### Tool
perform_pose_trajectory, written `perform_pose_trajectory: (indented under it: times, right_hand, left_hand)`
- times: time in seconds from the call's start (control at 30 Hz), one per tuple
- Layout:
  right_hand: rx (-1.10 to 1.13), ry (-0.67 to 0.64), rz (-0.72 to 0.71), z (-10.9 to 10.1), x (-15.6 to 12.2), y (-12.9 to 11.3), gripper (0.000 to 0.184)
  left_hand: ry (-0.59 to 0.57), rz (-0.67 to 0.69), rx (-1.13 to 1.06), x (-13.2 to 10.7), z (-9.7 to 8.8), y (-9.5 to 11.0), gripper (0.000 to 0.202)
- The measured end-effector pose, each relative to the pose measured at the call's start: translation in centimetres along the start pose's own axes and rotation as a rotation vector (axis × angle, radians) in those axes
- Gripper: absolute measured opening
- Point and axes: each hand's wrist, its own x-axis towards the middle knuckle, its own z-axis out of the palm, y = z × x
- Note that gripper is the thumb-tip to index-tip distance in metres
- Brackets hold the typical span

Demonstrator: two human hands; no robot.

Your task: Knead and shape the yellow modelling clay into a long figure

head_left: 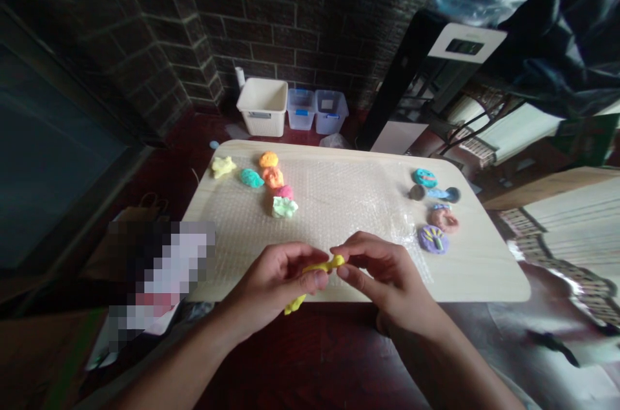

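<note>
Both my hands meet over the near edge of a pale wooden table [484, 268]. My left hand [278, 277] is closed around a strip of yellow clay [323, 266], and one end of the strip hangs out below the palm. My right hand [380, 268] pinches the other end of the same yellow clay between thumb and fingers. A sheet of clear bubble wrap [334, 203] covers the middle of the table just beyond my hands.
Several coloured clay shapes [271, 184] lie at the table's far left, several more clay shapes [433, 213] at the right. White and clear bins [290, 106] stand on the floor by a dark brick wall. A water dispenser [436, 74] is at the back right.
</note>
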Motion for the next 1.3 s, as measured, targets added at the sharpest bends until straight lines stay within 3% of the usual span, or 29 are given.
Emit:
perform_pose_trajectory:
  times: [0.2, 0.8, 1.3]
  right_hand:
    - [-0.001, -0.013, -0.021, -0.17, 0.04, -0.06, 0.016]
    - [-0.031, 0.006, -0.026, 0.45, 0.08, 0.25, 0.018]
    - [-0.12, -0.073, -0.06, 0.56, 0.01, -0.38, 0.028]
  left_hand:
    - [0.003, 0.029, 0.151, -0.04, -0.47, -0.3, 0.03]
    - [0.079, 0.066, 0.126, -0.05, -0.06, 0.2, 0.023]
    - [0.143, 0.087, 0.097, -0.01, -0.16, -0.67, 0.021]
